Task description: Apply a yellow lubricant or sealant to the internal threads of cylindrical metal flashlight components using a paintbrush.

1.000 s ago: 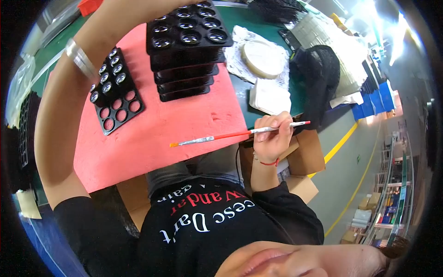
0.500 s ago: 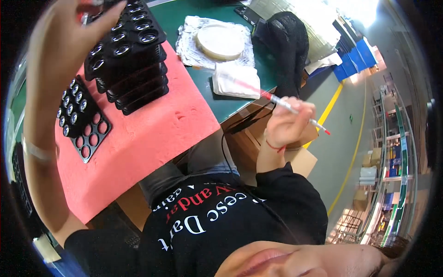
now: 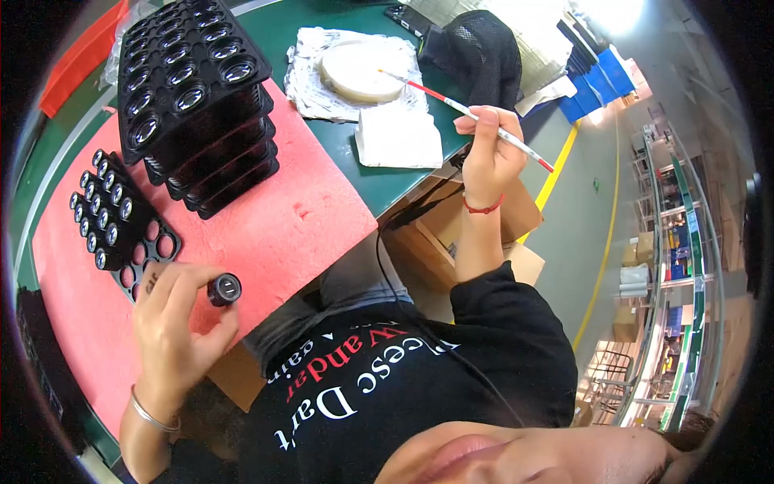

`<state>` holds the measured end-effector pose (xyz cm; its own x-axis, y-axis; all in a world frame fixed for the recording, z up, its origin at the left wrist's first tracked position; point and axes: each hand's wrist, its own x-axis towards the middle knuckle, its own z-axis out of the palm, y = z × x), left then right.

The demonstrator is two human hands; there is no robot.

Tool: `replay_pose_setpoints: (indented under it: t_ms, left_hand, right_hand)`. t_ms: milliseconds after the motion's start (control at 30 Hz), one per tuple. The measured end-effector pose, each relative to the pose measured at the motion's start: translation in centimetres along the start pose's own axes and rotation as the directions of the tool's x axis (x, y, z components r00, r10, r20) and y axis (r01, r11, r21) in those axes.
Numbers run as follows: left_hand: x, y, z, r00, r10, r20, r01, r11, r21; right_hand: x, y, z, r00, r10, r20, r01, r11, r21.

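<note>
Pinching a likely light, rigid lens barrel (image 3: 224, 289) by its safer sides, the left hand (image 3: 172, 332) curls; the right hand (image 3: 495, 159) grips a paintbrush (image 3: 440, 97)

Worktable (image 3: 332, 141): green top; open cardboard box (image 3: 524, 262) by its near edge. Floor (image 3: 564, 254) grey, painted with yellow lines (image 3: 569, 147). Blue containers (image 3: 595, 90) beyond the table. Across the aisle from me, long shelving (image 3: 679, 266), loaded. Light (image 3: 609, 12): strong white glare, far end.
</note>
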<state>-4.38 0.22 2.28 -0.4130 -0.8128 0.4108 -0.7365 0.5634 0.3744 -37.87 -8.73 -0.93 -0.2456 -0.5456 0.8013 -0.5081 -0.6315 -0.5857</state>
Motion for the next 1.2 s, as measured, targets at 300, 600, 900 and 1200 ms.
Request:
replay_pose_setpoints:
  t_ms: [300,600,900,1200]
  left_hand:
    - [-1.3,-1.1,0.9,0.921,-0.368,0.128,0.39,0.877,-0.282]
    - [-1.7,-1.8,0.7,0.772,-0.576,0.269,0.541,0.372,-0.755]
    - [-1.6,-2.4,0.6,0.791,-0.548,0.272,0.505,0.336,-0.795]
    - [-2.0,-2.7,0.7,0.794,-0.545,0.269,0.503,0.342,-0.794]
  right_hand:
    - [0.3,0.5,0.1,0.996,0.088,-0.01,-0.088,0.996,-0.03]
    - [-0.8,0.6,-0.7,0.938,0.347,0.018,-0.183,0.449,0.874]
    - [-5.6,-4.0,4.9,0.939,0.122,0.321,-0.344,0.32,0.883]
    - [-6.6,-4.4,6.3,0.949,0.077,0.304,-0.303,0.481,0.823]
